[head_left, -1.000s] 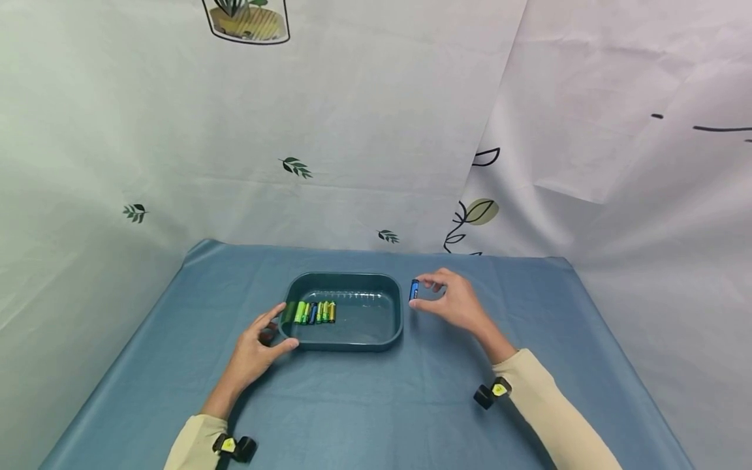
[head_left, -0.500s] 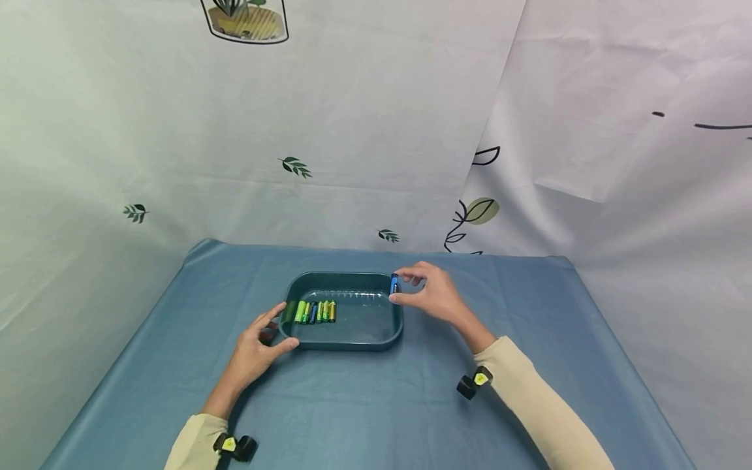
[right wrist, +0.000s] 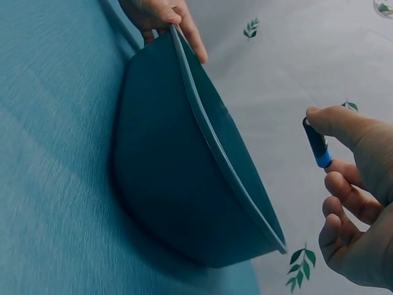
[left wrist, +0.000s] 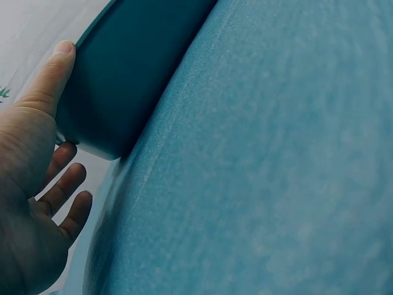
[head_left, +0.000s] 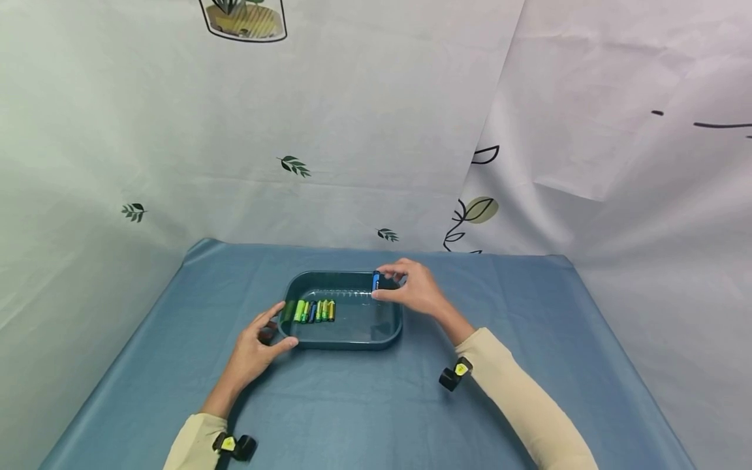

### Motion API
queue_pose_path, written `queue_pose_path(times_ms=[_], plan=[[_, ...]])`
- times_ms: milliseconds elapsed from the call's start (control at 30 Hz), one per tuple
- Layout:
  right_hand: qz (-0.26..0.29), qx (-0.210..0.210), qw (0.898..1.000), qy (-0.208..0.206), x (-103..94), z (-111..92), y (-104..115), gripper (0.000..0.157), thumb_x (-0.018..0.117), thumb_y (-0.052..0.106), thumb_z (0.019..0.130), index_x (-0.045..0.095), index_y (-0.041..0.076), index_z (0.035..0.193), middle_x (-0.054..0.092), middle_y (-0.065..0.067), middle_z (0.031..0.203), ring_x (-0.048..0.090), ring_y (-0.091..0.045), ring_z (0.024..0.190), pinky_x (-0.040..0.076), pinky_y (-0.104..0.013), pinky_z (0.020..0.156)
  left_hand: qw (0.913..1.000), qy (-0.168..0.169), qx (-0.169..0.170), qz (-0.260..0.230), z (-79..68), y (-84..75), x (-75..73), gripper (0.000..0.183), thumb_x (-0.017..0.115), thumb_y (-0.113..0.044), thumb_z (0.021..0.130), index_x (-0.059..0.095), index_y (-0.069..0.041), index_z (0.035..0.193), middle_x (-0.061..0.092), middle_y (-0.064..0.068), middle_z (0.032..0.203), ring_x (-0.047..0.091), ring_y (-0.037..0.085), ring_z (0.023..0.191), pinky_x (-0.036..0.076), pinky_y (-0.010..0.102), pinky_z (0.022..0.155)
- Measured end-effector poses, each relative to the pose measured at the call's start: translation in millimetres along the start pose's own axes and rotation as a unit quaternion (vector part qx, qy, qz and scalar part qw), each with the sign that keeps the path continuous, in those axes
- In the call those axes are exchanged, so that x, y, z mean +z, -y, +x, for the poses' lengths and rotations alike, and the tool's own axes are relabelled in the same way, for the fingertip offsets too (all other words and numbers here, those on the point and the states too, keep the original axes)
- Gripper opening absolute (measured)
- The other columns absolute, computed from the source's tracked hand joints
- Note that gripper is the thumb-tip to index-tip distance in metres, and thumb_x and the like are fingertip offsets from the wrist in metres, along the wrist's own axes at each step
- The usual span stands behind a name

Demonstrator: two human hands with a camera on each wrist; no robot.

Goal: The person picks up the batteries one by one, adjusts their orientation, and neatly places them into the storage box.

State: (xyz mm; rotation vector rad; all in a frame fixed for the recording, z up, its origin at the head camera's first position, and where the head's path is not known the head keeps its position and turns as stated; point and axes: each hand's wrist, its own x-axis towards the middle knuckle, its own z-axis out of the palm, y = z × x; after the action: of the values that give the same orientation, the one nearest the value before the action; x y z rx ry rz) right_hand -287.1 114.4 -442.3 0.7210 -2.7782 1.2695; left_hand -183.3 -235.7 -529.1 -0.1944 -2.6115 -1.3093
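A dark teal rectangular tray [head_left: 346, 344] stands on the cloth, with several batteries [head_left: 315, 311] lying side by side in its left part. They are mostly green and yellow, one of them dark blue. My left hand [head_left: 252, 349] holds the tray's near left corner, thumb at the front rim and index finger at the left rim. In the left wrist view, the other fingers of the left hand [left wrist: 37, 178] hang loosely curled. Thumb and fingertip of my right hand [head_left: 418, 288] pinch a blue and black battery [head_left: 375, 282] at its ends, above the tray's right part. The right wrist view shows this battery [right wrist: 317, 144] apart from the tray's rim.
A blue cloth [head_left: 364, 411] covers the table. Pale hanging fabric [head_left: 352, 117] printed with leaves surrounds it at the back and sides. A small black camera is strapped on each wrist, over cream sleeves [head_left: 523, 391].
My right hand has carried the blue and black battery leftward, from beside the tray to above its right part. The left hand, the tray and the row of batteries have stayed in place.
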Motion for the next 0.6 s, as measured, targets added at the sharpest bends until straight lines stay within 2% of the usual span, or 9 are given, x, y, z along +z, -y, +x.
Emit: queue_pose_path(times_ms=[600], plan=[[0.024, -0.013, 0.999, 0.032, 25.8, 15.8, 8.7, 0.052, 0.087, 0.035, 0.083, 0.073, 0.013, 0.129, 0.064, 0.000, 0.105, 0.057, -0.016, 0.089, 0.050, -0.035, 0.077, 1.0000, -0.001, -0.002, 0.002, 0.0, -0.4, 0.6, 0.082, 0.087, -0.026, 0.084, 0.047, -0.014, 0.155, 0.052, 0.019, 0.146, 0.060, 0.033, 0.111, 0.050, 0.058, 0.090]])
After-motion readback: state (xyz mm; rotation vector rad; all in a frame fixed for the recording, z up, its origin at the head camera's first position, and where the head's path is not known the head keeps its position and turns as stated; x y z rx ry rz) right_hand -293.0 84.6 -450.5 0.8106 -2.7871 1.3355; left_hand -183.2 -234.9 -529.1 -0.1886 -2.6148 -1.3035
